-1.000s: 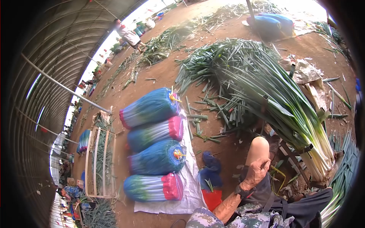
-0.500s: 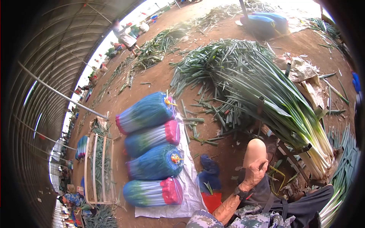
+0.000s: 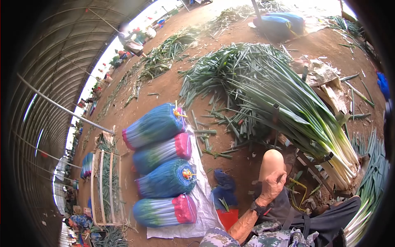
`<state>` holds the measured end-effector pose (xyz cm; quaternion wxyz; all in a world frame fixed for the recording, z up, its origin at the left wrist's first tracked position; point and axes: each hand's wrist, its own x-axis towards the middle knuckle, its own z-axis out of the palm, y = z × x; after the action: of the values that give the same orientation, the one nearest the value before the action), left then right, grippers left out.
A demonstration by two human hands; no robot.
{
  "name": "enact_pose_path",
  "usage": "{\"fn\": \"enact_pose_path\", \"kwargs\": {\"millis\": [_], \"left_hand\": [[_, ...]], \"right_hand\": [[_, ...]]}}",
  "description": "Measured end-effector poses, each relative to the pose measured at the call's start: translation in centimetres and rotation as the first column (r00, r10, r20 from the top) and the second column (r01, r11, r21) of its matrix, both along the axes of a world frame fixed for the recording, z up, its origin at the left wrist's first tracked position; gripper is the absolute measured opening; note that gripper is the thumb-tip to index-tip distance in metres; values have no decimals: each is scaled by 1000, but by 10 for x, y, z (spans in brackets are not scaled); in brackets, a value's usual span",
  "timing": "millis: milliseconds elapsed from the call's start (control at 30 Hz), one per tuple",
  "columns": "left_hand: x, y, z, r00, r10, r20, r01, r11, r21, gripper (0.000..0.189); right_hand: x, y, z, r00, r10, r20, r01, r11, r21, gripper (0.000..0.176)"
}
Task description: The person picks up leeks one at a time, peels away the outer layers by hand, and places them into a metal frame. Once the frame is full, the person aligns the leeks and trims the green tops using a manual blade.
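My left hand (image 3: 271,186), with a dark watch (image 3: 261,209) on the wrist, rests on my bare bent knee (image 3: 271,161). Its fingers are curled closed, and nothing shows in them. My right hand is out of view. Right of the knee, a large bundle of long green onions (image 3: 314,131) leans in a dark metal frame (image 3: 317,171), white ends toward me and green tops spreading away. To the left, several netted bundles of green onions (image 3: 164,208) lie in a row on a white sheet (image 3: 204,206). Blue cloth and a red item (image 3: 228,217) lie beside my leg.
Cut green leaves (image 3: 214,78) are heaped on the dirt floor ahead. A wooden crate frame (image 3: 108,185) with leaves stands at left. More onions (image 3: 372,181) lie at right. Blue netted bundles (image 3: 275,26) lie far back. A person (image 3: 131,43) stands at far left; another (image 3: 80,222) is lower left.
The view has shifted slightly, so the scene sits a little further left. My left hand stays curled on the knee, and the bundles lie as before.
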<state>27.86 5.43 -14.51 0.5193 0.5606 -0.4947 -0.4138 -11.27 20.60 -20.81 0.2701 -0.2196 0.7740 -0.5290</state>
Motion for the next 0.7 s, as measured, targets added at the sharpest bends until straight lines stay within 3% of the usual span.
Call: {"fn": "enact_pose_path", "kwargs": {"millis": [100,133,367,700], "left_hand": [[-1,-1,-5,999,-10,35,11,1000,-28,6],[1,-2,15,999,-36,-12,36,999,0,6],[-5,-3,10,984,47,173,-25,991,-130,9],[-8,-3,15,996,-24,87,27,999,-32,8]], "right_hand": [[2,4,3,999,-7,-36,8,1000,19,37],[3,4,2,999,-7,-40,7,1000,20,37],[10,-3,0,999,-10,-41,11,999,41,37],[2,2,-3,997,-4,-77,10,997,70,38]]}}
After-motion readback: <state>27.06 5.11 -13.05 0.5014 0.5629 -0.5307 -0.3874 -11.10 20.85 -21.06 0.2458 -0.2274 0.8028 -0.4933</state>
